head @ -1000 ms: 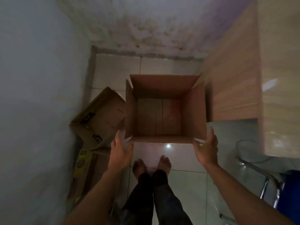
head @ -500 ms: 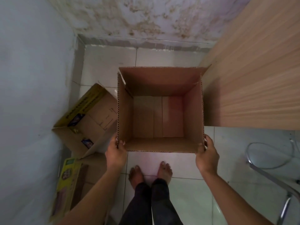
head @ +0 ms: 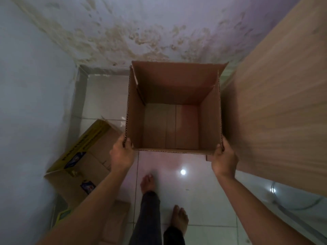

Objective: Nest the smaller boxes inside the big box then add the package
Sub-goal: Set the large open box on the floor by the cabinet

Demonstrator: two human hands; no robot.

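Big box (head: 174, 110), open-topped, in both hands' (head: 122, 155) (head: 224, 160) clenched grip, between printed carton (head: 81, 160) and wooden panel (head: 276, 106).

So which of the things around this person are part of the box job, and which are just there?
Part of the job:
- big open box, empty, held at its near corners by the left hand and right hand
- yellow-edged box on the floor, probably one to nest

Just there:
- wooden cabinet
- stained wall

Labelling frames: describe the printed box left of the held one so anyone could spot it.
Start at the left wall. At its foot, left of the plain open box held by both hands, a tilted carton lies on the floor. Only it has a yellow printed band.
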